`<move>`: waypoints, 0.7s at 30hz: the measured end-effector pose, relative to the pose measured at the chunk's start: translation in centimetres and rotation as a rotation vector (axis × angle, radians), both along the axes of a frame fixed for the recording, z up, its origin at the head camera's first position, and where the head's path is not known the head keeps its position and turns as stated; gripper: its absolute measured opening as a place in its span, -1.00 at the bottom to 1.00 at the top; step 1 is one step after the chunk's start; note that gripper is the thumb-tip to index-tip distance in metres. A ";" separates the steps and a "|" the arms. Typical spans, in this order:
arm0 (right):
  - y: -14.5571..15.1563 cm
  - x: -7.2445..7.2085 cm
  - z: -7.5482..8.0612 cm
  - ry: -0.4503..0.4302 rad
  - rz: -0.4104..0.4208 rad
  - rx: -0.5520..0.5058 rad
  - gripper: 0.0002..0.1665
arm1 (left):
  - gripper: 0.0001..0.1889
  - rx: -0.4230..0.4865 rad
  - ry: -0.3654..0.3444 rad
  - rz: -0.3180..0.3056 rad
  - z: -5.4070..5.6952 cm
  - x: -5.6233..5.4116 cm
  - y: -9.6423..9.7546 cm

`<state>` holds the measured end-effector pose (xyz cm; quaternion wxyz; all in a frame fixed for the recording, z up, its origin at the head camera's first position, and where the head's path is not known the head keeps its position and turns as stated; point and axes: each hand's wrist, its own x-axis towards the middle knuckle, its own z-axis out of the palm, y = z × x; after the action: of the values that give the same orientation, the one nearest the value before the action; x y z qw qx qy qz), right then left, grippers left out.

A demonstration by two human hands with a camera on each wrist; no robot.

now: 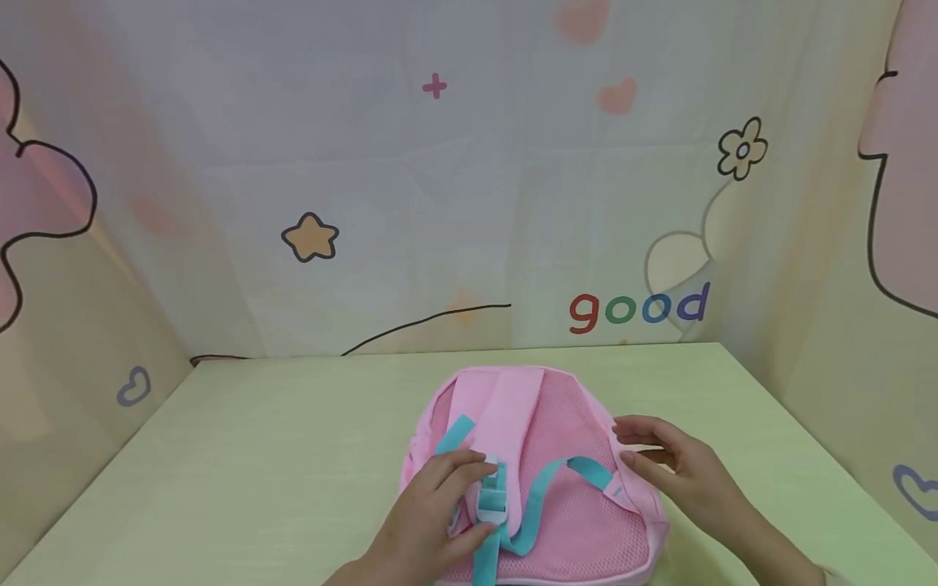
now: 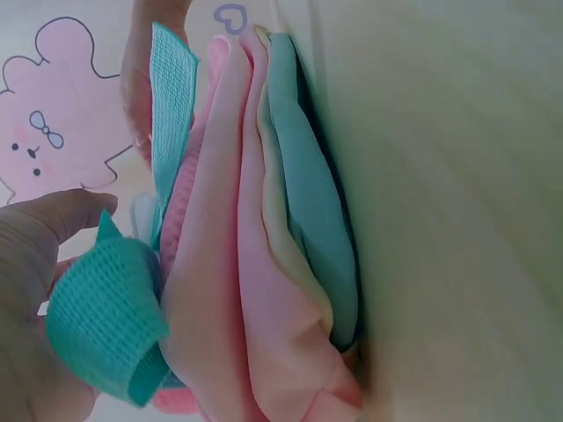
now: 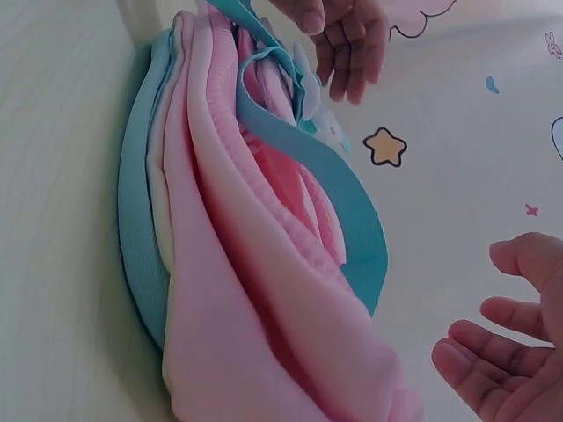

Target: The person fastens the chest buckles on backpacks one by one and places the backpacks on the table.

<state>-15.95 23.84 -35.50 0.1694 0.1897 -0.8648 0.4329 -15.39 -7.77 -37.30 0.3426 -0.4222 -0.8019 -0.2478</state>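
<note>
A pink backpack (image 1: 579, 505) lies on the table with its mesh back and straps facing up. Turquoise webbing (image 1: 538, 505) loops across the mesh, and a white buckle (image 1: 493, 506) sits on the left strap. Over that buckle hovers my left hand (image 1: 432, 513), fingers loosely bent; in the right wrist view a gap shows between these fingers and the straps. My right hand (image 1: 685, 472) is beside the bag's right edge, fingers relaxed and apart from it in the right wrist view. Seen from the side, the bag has a teal front panel (image 2: 308, 211) against the table.
The pale green table (image 1: 242, 456) reaches back to a printed cloth wall (image 1: 410, 203). Side walls with cartoon prints stand at left (image 1: 81, 391) and right (image 1: 828, 325).
</note>
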 end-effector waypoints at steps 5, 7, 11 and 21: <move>-2.0 -0.5 0.5 -0.066 0.045 -0.006 -0.60 | -0.33 -0.016 -0.067 0.067 -0.3 -0.3 -0.3; -2.9 -0.8 0.6 -0.085 0.079 -0.018 -0.58 | -0.29 -0.019 -0.088 0.086 -0.4 -0.4 -0.5; -4.6 -1.3 0.4 -0.064 0.155 -0.020 -0.58 | -0.28 -0.016 -0.112 0.107 -0.7 -0.8 -0.7; -8.5 -2.1 -0.6 0.087 0.249 0.143 -0.65 | -0.36 -0.022 -0.146 0.133 -0.8 -1.3 -1.1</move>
<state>-18.10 15.37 -36.06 0.1377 0.3256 -0.8551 0.3793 -16.71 -8.83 -38.15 0.2943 -0.3527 -0.8535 -0.2460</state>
